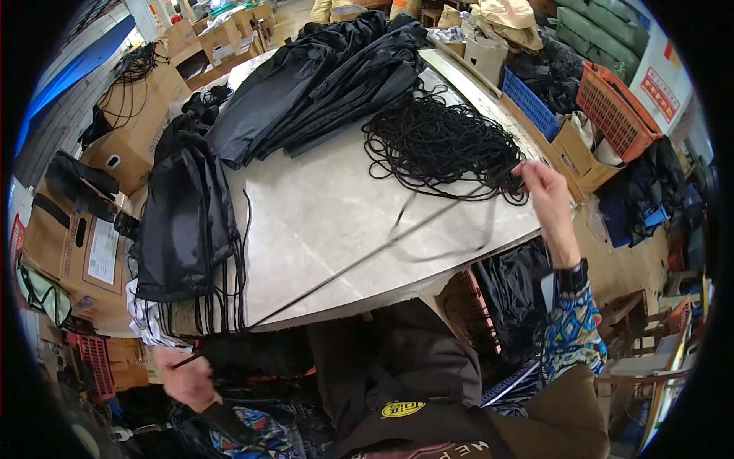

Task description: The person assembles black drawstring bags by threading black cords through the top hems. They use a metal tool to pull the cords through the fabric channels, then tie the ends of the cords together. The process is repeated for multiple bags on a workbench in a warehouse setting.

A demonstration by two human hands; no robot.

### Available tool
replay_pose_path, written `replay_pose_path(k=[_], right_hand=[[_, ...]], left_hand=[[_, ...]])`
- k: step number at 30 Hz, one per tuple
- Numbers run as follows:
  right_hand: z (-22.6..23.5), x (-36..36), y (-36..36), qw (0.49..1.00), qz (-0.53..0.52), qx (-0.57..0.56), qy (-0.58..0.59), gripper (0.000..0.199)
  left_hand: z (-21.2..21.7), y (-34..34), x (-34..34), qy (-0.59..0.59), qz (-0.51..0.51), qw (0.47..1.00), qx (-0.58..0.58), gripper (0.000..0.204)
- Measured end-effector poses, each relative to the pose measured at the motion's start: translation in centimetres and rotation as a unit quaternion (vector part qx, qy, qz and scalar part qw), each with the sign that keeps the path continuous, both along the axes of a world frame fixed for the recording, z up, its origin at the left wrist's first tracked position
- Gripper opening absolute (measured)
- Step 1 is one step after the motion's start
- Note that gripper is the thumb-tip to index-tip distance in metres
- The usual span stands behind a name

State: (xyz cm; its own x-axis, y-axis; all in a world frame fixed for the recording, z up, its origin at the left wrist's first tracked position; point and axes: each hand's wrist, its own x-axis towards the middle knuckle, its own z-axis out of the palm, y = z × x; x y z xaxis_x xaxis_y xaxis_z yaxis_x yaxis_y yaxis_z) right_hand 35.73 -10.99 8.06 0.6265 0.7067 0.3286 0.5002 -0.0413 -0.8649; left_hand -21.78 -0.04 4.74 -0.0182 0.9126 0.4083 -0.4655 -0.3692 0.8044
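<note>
A tangled heap of black cord (443,145) lies on the right part of the pale tabletop (306,222). My right hand (547,203) is at the heap's right edge, fingers pinched on cord there. One strand runs slantwise from the heap across the table and over the front edge to my left hand (187,380). That hand, somewhat blurred, is closed on the strand below the table's front left corner. Close to it, a stack of black drawstring bags (187,229) lies at the table's left, cords hanging over the edge.
Large black fabric pieces (321,84) are piled at the table's far side. Cardboard boxes (84,252) stand to the left. On the right are a blue crate (529,103), an orange basket (618,111) and an open carton (585,157). Black fabric (512,298) fills a container below the front edge.
</note>
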Motion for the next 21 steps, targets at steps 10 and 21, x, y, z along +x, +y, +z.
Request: replay_pose_path(k=[10,21], right_hand=[[1.7,-10.6,0.9,0.94,0.298,-0.155,-0.061,0.012],[1.1,-15.9,0.0,0.827,0.477,-0.195,0.224,0.017]], left_hand=[[3.4,-2.6,11.4,0.224,-0.243,0.912,-0.242,0.014],[-0.5,-3.1,19.3,-0.234,-0.454,0.757,-0.407,0.032]])
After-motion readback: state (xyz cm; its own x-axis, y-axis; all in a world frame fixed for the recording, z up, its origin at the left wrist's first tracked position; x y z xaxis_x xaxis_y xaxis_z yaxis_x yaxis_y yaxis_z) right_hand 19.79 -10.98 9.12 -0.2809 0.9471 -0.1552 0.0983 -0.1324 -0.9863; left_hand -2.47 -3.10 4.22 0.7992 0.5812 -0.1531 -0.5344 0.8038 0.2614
